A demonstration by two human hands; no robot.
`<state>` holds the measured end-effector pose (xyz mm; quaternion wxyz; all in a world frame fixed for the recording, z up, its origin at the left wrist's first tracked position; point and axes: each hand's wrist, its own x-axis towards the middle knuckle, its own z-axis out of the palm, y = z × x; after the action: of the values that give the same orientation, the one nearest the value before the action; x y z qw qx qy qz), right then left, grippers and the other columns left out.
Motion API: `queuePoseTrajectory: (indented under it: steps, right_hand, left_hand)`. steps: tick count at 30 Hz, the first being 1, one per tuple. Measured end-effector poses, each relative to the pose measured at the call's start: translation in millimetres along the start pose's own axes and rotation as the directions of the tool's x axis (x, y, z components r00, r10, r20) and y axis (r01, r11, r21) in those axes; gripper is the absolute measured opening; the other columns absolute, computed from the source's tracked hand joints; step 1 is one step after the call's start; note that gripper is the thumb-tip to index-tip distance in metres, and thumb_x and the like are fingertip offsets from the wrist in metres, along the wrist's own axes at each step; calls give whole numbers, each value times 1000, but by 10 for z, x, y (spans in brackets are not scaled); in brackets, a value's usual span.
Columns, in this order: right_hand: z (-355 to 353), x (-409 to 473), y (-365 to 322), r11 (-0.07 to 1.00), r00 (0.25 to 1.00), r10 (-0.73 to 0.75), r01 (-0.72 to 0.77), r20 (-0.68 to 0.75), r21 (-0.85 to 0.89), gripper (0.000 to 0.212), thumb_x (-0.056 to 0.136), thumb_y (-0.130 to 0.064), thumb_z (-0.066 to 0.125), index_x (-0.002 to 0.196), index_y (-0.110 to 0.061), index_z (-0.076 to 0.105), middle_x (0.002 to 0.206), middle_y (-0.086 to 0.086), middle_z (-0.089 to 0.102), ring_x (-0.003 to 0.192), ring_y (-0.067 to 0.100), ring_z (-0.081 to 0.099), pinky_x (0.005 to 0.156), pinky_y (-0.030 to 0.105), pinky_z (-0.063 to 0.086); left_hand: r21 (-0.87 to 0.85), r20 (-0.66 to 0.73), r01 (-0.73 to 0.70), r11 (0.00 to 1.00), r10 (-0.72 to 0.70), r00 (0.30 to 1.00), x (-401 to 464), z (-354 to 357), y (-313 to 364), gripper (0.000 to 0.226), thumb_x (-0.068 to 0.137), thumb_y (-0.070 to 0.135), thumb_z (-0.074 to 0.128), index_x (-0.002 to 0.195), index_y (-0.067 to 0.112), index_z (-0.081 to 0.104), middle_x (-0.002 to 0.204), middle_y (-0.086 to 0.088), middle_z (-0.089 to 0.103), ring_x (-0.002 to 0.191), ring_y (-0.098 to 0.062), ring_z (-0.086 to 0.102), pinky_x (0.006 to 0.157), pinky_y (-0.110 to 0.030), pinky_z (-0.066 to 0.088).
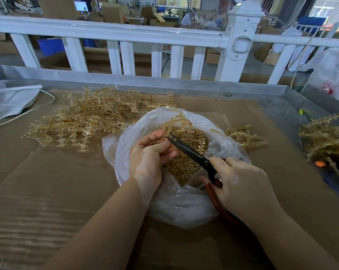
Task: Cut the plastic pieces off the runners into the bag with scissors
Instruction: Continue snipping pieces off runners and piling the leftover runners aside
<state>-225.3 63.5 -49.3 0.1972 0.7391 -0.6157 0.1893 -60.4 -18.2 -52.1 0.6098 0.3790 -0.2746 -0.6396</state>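
Note:
A clear plastic bag (184, 203) lies open at the middle of the table, with many small amber pieces (184, 166) inside. My left hand (151, 152) pinches an amber runner (176, 121) above the bag's mouth. My right hand (240, 184) grips the red handles of black-bladed scissors (188, 151). The blade tips sit at the runner, right beside my left fingertips.
A big heap of amber runners (83, 121) lies on the cardboard (47, 182) at the left; smaller heaps lie right of the bag (244, 137) and at the far right (324, 137). A white railing (125, 34) runs behind the metal table rim. Grey bags and a cord (12, 98) lie far left.

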Motion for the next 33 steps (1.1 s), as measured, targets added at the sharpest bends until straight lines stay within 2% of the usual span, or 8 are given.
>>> queuePoseTrajectory:
  steps: [4,11,23,27,33]
  right_hand:
    - [-6,5,26,1000,1000,-16,15,20,27,29,70,-34,80,87,-12,70,62,3,63,50,21,60,47,20,35]
    - [-31,46,104,998,998,-50,48,39,45,30,72,-36,78,87,-12,68,63,4,62,51,22,58,48,22,35]
    - [-24,5,139,997,996,-63,60,59,58,33,75,-37,76,97,-14,69,71,4,65,59,21,62,49,25,45]
    - [-53,22,118,995,994,-42,33,97,97,32,75,-38,75,94,-14,69,70,2,65,58,21,62,48,26,45]
    - [-110,89,87,957,974,8,-73,226,281,34,83,-61,51,94,-31,63,76,-13,63,70,6,58,64,24,48]
  left_hand:
    - [9,-4,23,1000,-23,1000,6,6,1,21,84,-14,54,91,4,64,64,-5,70,51,-15,66,46,-19,52]
    - [36,-18,14,999,-13,1000,4,25,-5,21,84,-14,55,91,4,64,64,-5,70,48,-14,64,45,-19,52]
    - [36,-1,35,999,-35,999,16,24,8,21,84,-14,53,89,4,63,58,-6,68,44,-13,63,43,-18,50]
    - [12,-4,-9,1000,9,1000,16,12,-22,23,84,-13,55,91,6,65,60,-3,67,46,-12,62,46,-18,51]
    - [-47,29,-93,995,94,995,25,-3,-61,28,86,-12,54,98,10,65,64,1,53,56,-7,61,53,-18,54]
